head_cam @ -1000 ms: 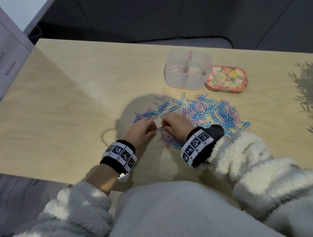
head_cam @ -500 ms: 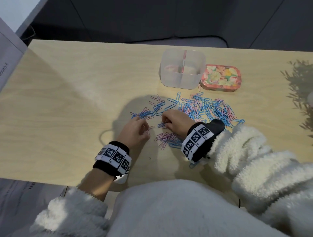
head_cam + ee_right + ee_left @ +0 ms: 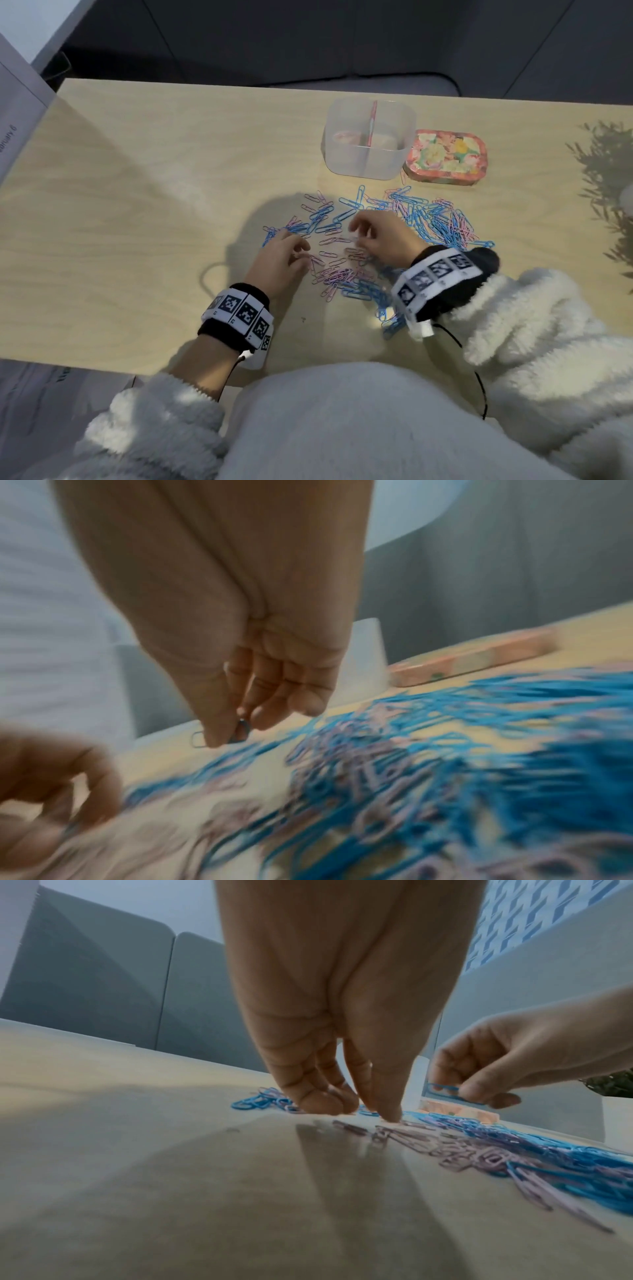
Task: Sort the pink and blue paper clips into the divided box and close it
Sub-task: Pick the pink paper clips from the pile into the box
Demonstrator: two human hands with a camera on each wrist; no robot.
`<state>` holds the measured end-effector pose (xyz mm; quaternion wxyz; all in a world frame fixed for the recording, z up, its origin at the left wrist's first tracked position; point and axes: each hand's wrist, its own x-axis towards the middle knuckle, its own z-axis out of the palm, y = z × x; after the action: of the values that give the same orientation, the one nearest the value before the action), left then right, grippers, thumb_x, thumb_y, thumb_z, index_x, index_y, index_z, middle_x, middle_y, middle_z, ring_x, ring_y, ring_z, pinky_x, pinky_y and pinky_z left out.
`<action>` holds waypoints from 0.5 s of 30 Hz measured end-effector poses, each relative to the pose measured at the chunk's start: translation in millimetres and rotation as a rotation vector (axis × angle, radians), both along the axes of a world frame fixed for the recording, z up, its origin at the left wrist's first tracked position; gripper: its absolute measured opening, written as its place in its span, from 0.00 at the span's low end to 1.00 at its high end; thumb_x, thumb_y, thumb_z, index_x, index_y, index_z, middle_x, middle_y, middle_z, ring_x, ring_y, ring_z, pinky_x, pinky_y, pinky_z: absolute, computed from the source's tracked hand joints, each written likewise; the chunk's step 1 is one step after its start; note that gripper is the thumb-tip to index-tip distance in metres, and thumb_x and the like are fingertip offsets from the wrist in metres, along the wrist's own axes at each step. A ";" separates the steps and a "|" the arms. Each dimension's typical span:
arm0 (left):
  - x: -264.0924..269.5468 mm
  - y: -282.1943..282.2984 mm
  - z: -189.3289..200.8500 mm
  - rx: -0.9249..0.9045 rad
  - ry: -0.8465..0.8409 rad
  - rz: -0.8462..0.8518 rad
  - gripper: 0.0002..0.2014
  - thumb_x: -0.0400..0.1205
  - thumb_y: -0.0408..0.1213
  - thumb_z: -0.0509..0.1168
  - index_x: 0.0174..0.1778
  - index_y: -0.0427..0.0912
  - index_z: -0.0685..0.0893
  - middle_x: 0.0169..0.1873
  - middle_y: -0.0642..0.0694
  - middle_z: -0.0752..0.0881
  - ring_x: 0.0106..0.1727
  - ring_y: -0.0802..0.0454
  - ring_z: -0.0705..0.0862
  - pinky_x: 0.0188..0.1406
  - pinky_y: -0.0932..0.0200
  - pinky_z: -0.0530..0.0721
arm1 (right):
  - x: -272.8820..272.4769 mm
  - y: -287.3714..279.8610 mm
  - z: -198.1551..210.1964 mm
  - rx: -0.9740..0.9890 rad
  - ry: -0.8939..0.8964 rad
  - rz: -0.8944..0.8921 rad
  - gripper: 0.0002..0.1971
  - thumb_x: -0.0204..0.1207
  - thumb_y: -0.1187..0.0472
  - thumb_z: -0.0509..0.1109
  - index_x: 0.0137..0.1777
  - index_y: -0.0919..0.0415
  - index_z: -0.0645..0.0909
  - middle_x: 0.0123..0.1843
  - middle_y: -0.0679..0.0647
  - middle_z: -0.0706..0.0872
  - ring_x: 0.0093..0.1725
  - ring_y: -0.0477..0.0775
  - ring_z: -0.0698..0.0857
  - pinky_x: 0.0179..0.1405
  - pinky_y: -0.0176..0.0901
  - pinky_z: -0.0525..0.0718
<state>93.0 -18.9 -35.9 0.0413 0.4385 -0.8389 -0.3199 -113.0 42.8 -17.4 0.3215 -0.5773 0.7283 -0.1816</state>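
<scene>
sleeves [image 3: 534, 318]: white fleece | wristbands [image 3: 236, 313]: black, square-code tags

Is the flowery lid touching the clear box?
Cannot tell. In the head view the lid sits right beside the box, edges very close, but no clear gap or contact shows; both wrist views are blurry there.

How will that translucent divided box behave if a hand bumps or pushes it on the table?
The divided box looks thin-walled and nearly empty, so it is probably light and would slide on the smooth table rather than resist. Its base looks broad for its height, so tipping seems unlikely. Any clips inside may shift.
</scene>
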 end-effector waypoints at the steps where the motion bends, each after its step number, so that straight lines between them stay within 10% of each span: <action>1: 0.4 -1.3 0.2 -0.039 -0.001 0.010 0.10 0.80 0.38 0.63 0.56 0.42 0.81 0.52 0.47 0.77 0.50 0.52 0.78 0.54 0.55 0.79 | -14.2 3.4 0.4 -0.022 0.016 -0.084 0.09 0.72 0.70 0.67 0.49 0.60 0.84 0.40 0.53 0.84 0.40 0.53 0.80 0.44 0.40 0.75; 8: -5.7 0.9 -5.0 -0.278 -0.232 -0.162 0.15 0.82 0.45 0.54 0.59 0.43 0.79 0.58 0.44 0.78 0.58 0.43 0.74 0.58 0.50 0.73 | -36.5 21.0 -1.1 -0.023 0.411 -0.058 0.12 0.74 0.62 0.69 0.57 0.60 0.84 0.55 0.61 0.83 0.60 0.63 0.77 0.58 0.52 0.75; 15: -0.5 12.8 -4.6 -0.198 -0.203 -0.206 0.29 0.70 0.62 0.48 0.56 0.46 0.79 0.54 0.47 0.78 0.56 0.47 0.75 0.55 0.51 0.74 | 28.0 5.6 -12.9 -0.009 0.326 0.091 0.12 0.78 0.60 0.65 0.59 0.59 0.80 0.57 0.57 0.81 0.61 0.59 0.76 0.62 0.52 0.75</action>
<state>92.5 -6.1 -40.5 -0.0338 0.3741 -0.9066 -0.1922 -84.9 48.3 -30.3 0.2044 -0.6330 0.7431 -0.0739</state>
